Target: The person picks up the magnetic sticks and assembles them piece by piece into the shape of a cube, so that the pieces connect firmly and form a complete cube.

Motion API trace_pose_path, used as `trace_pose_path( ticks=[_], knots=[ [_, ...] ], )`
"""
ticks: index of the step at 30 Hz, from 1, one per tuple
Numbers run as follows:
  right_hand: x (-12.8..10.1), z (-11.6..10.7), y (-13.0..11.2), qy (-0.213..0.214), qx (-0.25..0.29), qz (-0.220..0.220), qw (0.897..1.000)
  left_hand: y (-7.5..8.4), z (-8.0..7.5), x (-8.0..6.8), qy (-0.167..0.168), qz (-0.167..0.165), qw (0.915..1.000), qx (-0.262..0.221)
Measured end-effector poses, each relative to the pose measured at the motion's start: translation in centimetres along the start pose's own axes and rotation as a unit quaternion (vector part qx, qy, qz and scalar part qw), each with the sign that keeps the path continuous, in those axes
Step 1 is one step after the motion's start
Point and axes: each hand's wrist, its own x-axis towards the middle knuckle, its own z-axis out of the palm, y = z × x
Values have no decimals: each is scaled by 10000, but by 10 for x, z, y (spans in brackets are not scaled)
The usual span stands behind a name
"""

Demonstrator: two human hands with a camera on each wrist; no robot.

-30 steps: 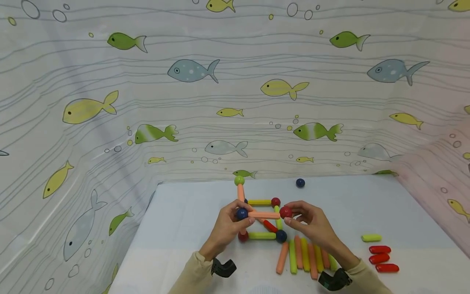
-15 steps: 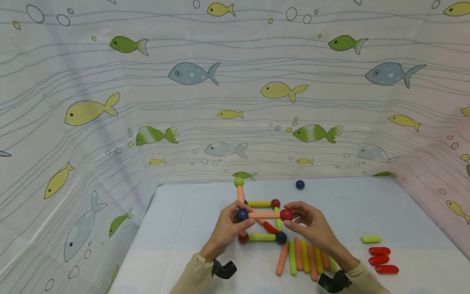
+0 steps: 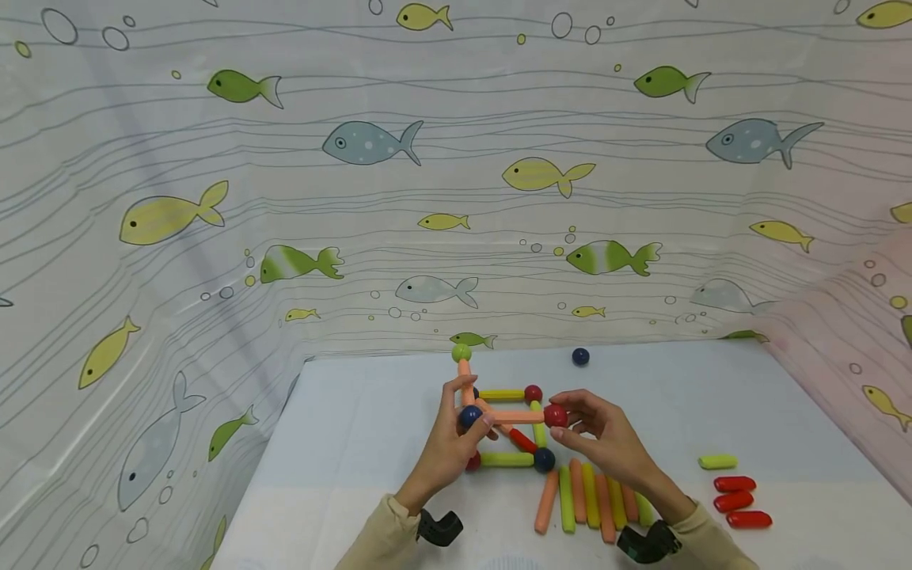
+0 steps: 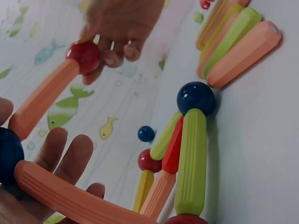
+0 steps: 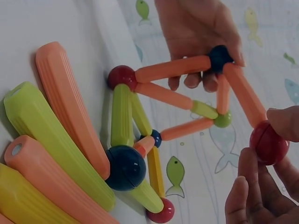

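A frame of magnetic sticks and balls [image 3: 507, 457] stands on the white table [image 3: 356, 443]. Its base is a square with green sticks, a red diagonal stick and a blue corner ball [image 3: 545, 458]. An upright orange stick carries a green ball [image 3: 461, 352]. My left hand [image 3: 456, 435] holds a dark blue ball [image 3: 469, 416] above the front left corner. My right hand [image 3: 570, 426] pinches a red ball [image 3: 555, 415] between thumb and fingers. An orange stick [image 3: 514, 416] spans the two balls in the air. The right wrist view shows that red ball [image 5: 268, 142] and the blue ball [image 5: 219, 56] with orange sticks meeting at it.
A row of loose orange and green sticks [image 3: 591, 495] lies just in front of my right hand. Three short red sticks [image 3: 734, 500] and a short green one [image 3: 717, 461] lie at the right. A loose blue ball [image 3: 580, 356] sits near the fish-print curtain behind.
My left hand's fingers have stretched upward along the upright orange stick while it keeps the blue ball. The right hand and red ball have barely moved.
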Motion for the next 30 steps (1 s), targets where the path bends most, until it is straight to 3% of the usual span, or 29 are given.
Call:
trace_pose_path(
  ticks=[7,15,21,26,30],
  knots=[
    [0,-1,1,-41,-21,-9,10000,-2,1,0,-4,121,9999,91],
    [-1,-1,1,-88,-11,-34,10000,-2,2,0,79,-103,9976,-684],
    [-1,-6,4,-370,-111,44,9992,-3,3,0,122,-139,9966,-809],
    [-2,-12,10,-717,-899,399,9926,-2,3,0,160,-210,9968,-752],
    [-6,-12,19,-1051,-1752,660,9767,-2,4,0,174,-229,9971,-702]
  ],
)
